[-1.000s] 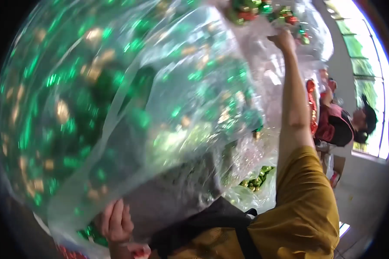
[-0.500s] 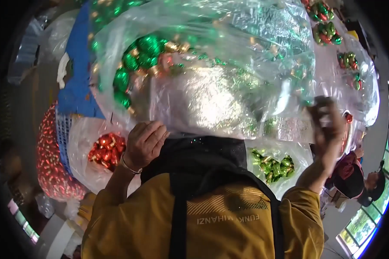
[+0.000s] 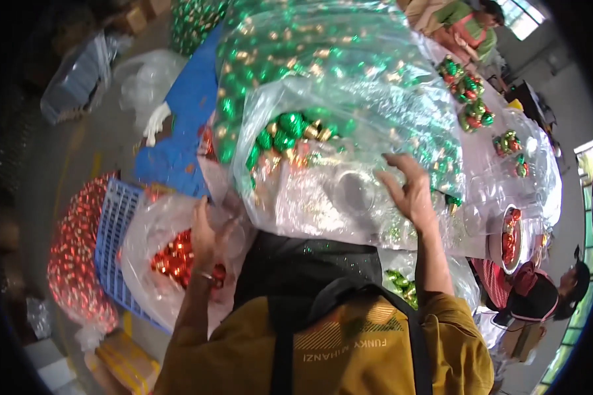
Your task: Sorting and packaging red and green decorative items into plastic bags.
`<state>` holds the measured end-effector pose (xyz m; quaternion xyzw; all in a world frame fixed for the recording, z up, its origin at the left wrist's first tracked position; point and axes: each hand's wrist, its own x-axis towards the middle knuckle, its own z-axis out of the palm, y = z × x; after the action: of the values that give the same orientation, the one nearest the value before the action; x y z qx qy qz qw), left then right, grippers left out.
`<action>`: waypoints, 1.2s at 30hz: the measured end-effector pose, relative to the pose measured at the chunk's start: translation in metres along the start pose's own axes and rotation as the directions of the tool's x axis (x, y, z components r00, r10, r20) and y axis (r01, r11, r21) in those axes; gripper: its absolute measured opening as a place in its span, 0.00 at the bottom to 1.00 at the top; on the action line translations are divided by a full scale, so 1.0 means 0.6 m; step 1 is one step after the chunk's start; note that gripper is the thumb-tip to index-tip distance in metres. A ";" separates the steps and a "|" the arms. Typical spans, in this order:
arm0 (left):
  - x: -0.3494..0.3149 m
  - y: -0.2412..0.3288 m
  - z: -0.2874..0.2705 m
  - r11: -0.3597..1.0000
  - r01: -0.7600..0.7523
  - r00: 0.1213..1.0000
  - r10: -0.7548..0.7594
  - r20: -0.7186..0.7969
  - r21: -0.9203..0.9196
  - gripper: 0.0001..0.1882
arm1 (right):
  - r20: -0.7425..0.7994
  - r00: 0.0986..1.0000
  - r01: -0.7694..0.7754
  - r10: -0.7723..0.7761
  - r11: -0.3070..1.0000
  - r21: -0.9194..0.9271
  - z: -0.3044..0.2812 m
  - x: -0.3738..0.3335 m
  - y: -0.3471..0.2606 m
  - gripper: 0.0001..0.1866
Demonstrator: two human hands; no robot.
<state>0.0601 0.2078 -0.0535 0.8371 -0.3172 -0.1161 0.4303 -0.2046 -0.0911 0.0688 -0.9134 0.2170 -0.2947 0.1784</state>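
My right hand (image 3: pixel 412 191) is open, its fingers spread above a clear plastic sheet (image 3: pixel 323 210) on the work surface. Next to its fingertips a round, clear outline (image 3: pixel 356 192) shows on the plastic; its kind is unclear. My left hand (image 3: pixel 206 238), slightly blurred, has its fingers stretched out with nothing visible in them. It is at the inner edge of a clear bag (image 3: pixel 138 243) holding shiny red baubles (image 3: pixel 174 257). Ahead of me, green baubles (image 3: pixel 290 128) with gold caps show in the mouth of a large clear bag (image 3: pixel 349 72).
A blue basket (image 3: pixel 115 230) and a full bag of red baubles (image 3: pixel 79 257) stand at left. Lighter green baubles (image 3: pixel 400 284) lie by my right forearm. Bauble clusters (image 3: pixel 468 87) and a bowl (image 3: pixel 511 240) of red ones are at right. Other people (image 3: pixel 468 33) sit nearby.
My right hand has moved inward from the right, over the plastic. My left hand has shifted from the sheet's near edge toward the red baubles' bag. The view has shifted too.
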 end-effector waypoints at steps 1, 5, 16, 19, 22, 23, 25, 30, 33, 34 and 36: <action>0.027 0.007 0.021 0.987 -0.132 0.986 0.140 -0.088 0.089 0.41 | 0.017 0.994 -0.108 0.110 0.991 -0.084 -0.020 0.022 0.023 0.24; 0.159 0.040 0.127 0.864 -0.314 0.875 0.425 -0.234 0.394 0.42 | 0.037 0.948 -0.208 0.316 0.703 -0.680 -0.040 0.102 0.192 0.45; 0.291 0.199 0.160 0.906 -0.407 0.910 0.413 -0.028 0.112 0.16 | -0.391 0.892 -0.263 0.227 0.964 -0.040 -0.001 0.079 0.467 0.17; 0.252 0.286 0.142 0.834 -0.552 0.824 0.548 -0.145 0.016 0.13 | -0.308 0.886 -0.301 0.348 0.934 0.190 -0.076 0.075 0.387 0.18; 0.218 0.345 0.129 0.754 -0.636 0.772 0.617 -0.153 -0.164 0.12 | -0.249 0.920 -0.281 0.302 0.952 0.117 -0.114 0.071 0.349 0.17; 0.206 0.340 0.128 0.758 -0.632 0.775 0.614 -0.153 -0.162 0.12 | -0.243 0.924 -0.273 0.296 0.954 0.124 -0.125 0.059 0.361 0.17; 0.192 0.313 0.122 0.796 -0.571 0.821 0.557 -0.127 -0.204 0.10 | -0.233 0.930 -0.258 0.283 0.957 0.133 -0.143 0.047 0.374 0.18; 0.190 0.206 0.097 0.903 -0.348 0.937 0.326 -0.125 -0.251 0.11 | -0.144 0.956 -0.236 0.255 0.962 0.136 -0.152 0.053 0.354 0.17; 0.194 0.168 0.104 0.926 -0.318 0.940 0.280 -0.197 -0.204 0.09 | -0.236 0.933 -0.286 0.270 0.958 -0.034 -0.178 0.115 0.358 0.18; 0.190 0.168 0.108 0.932 -0.299 0.947 0.264 -0.182 -0.204 0.09 | -0.271 0.933 -0.282 0.238 0.950 -0.135 -0.176 0.141 0.364 0.19; 0.189 0.198 0.119 0.848 -0.449 0.734 0.529 -0.425 0.281 0.09 | -0.337 0.928 -0.248 0.157 0.937 -0.247 -0.173 0.181 0.390 0.20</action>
<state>0.0629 0.0389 0.0066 0.7566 -0.4158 0.2420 0.4428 -0.2575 -0.3633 0.0920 -0.8437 0.3767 -0.3806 0.0379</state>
